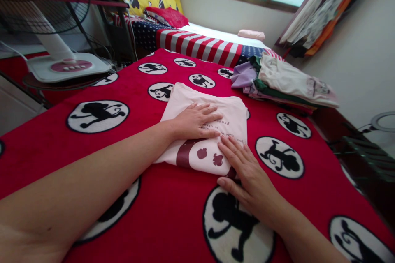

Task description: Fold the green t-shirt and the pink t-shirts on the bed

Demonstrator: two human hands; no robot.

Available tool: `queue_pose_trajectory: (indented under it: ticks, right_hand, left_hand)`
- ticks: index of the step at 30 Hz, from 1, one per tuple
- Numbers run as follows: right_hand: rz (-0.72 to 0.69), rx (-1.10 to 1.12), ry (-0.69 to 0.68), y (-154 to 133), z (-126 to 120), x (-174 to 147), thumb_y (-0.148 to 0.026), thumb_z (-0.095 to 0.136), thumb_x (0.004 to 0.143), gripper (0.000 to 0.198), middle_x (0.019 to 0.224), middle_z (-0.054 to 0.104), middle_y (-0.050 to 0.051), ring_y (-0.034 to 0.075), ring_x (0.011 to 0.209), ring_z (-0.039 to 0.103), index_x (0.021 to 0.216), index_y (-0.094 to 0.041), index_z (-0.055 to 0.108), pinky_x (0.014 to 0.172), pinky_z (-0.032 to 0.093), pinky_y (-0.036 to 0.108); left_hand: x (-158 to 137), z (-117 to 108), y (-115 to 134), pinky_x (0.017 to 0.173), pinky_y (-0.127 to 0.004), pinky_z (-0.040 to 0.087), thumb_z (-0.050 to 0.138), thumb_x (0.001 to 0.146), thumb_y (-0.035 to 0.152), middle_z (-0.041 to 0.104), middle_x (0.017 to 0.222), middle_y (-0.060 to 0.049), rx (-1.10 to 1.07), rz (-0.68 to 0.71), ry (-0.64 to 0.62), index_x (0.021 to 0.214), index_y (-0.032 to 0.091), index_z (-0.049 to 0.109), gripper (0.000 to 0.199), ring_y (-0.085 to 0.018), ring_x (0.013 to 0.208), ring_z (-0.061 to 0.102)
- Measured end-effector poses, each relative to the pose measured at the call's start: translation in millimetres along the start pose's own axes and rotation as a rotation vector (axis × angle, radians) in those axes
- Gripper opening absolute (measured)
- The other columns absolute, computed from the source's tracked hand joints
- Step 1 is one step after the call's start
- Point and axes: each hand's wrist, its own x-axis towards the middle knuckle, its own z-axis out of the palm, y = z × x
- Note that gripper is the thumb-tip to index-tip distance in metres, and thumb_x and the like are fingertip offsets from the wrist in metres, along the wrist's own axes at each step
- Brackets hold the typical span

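Observation:
A folded pale pink T-shirt with dark printed lettering and a maroon pattern lies on the red blanket. My left hand rests flat across its middle, fingers stretched to the right and nothing gripped. At the shirt's near right corner, my right hand lies with fingers extended over the print, its thumb apart and close to the near edge. Both palms face down, and part of the lettering is hidden under the fingers.
A stack of folded clothes sits at the blanket's far right edge. To the left, a fan stands on a stool. Beyond is a second bed with a striped cover, and clothes hang at the right wall.

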Motion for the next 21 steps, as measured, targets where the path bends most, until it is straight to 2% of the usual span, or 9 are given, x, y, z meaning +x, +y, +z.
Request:
queue_pose_trajectory:
  ticks: [21]
  right_hand:
    - [0.009, -0.002, -0.006, -0.1, -0.1, -0.8, -0.046, 0.050, 0.093, 0.067, 0.159, 0.026, 0.007, 0.024, 0.149, 0.014, 0.152, -0.024, 0.028, 0.119, 0.019, 0.054]
  left_hand:
    - [0.1, -0.7, 1.2, 0.119, -0.046, 0.007, 0.039, 0.092, 0.064, 0.023, 0.160, -0.002, 0.007, -0.008, -0.009, 0.149, 0.031, 0.036, 0.065, -0.026, 0.148, 0.017]
